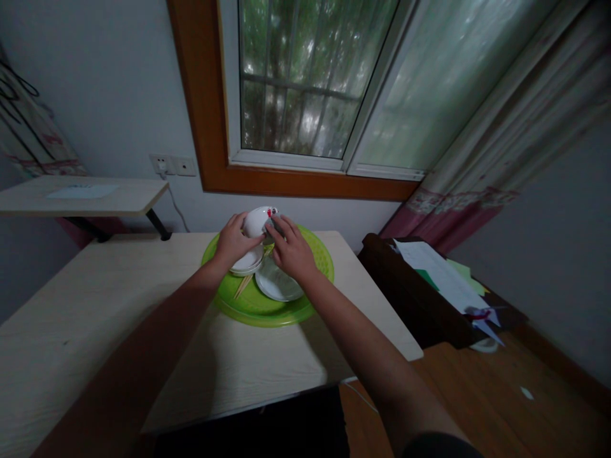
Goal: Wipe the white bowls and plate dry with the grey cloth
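Observation:
A green round tray (248, 308) sits on the pale wooden table (95, 318). In it lie white dishes: a plate (277, 287) and a stack of small bowls (245, 264), with wooden chopsticks (242, 287) beside them. My left hand (233, 243) grips a white bowl with a red mark (258, 219), tilted on its side above the stack. My right hand (291, 251) is closed on a small greyish thing (272, 226) pressed against that bowl; I cannot make out what it is.
A window with bars (296, 83) and a curtain (501, 140) are behind the table. A second small table (86, 194) stands at the left by a wall socket (172, 165). A dark low cabinet with papers (439, 280) is on the right, on a wooden floor.

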### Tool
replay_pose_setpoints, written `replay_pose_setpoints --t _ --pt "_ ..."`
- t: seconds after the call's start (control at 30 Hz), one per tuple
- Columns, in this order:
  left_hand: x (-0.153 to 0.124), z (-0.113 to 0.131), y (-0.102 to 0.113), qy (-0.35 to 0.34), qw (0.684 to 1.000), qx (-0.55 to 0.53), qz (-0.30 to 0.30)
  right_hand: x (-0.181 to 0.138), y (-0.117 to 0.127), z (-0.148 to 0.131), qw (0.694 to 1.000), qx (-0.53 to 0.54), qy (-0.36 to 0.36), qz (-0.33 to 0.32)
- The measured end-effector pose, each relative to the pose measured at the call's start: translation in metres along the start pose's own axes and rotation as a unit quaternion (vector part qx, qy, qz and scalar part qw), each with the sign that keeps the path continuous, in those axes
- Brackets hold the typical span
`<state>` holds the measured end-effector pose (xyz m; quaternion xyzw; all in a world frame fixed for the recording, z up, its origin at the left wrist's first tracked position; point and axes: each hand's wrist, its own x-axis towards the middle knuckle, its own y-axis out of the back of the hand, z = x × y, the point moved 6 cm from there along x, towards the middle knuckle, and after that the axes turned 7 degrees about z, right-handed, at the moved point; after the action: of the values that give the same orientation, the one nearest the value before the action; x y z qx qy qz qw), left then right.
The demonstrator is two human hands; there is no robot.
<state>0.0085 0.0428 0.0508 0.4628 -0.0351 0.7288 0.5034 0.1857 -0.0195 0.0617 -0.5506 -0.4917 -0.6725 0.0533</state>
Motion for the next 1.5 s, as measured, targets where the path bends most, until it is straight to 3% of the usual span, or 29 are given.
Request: replay_pose_setpoints --t 0.13,0.4,0.5,0.63,0.77,0.93,1.07,1.2,1.5 --pt "0.0 -0.001 0.0 0.006 1.0 0.003 0.0 -0.001 -0.001 0.008 1.0 0.006 -0.016 0.025" --pt "-0.003 0.001 -0.004 -0.02 0.999 -0.012 -0.031 -0.002 -0.005 -0.008 0.997 0.023 0.059 -0.033" --pt "-0.004 0.007 -0.006 -0.053 0.997 -0.012 -0.052 0.0 -0.002 -0.011 0.998 0.03 0.055 -0.028" --pt "-0.007 0.014 -0.009 -0.078 0.994 -0.032 -0.074 0.003 0.004 -0.002 0.999 0.04 -0.008 0.013" --pt "-0.007 0.01 -0.011 -0.057 0.994 -0.067 -0.067 0.001 0.006 0.022 0.988 0.092 -0.113 0.059" --pt "-0.005 -0.003 -0.01 0.005 0.989 -0.144 -0.039 -0.01 -0.006 0.054 0.946 0.212 -0.235 0.071" --pt "-0.005 -0.014 -0.014 0.058 0.975 -0.21 -0.04 -0.017 -0.019 0.064 0.907 0.281 -0.307 0.063" --pt "-0.007 -0.021 -0.022 0.076 0.965 -0.244 -0.062 -0.019 -0.02 0.066 0.899 0.289 -0.321 0.076" --pt "-0.007 -0.007 -0.014 0.01 0.977 -0.201 -0.065 -0.013 -0.005 0.059 0.939 0.209 -0.253 0.099"
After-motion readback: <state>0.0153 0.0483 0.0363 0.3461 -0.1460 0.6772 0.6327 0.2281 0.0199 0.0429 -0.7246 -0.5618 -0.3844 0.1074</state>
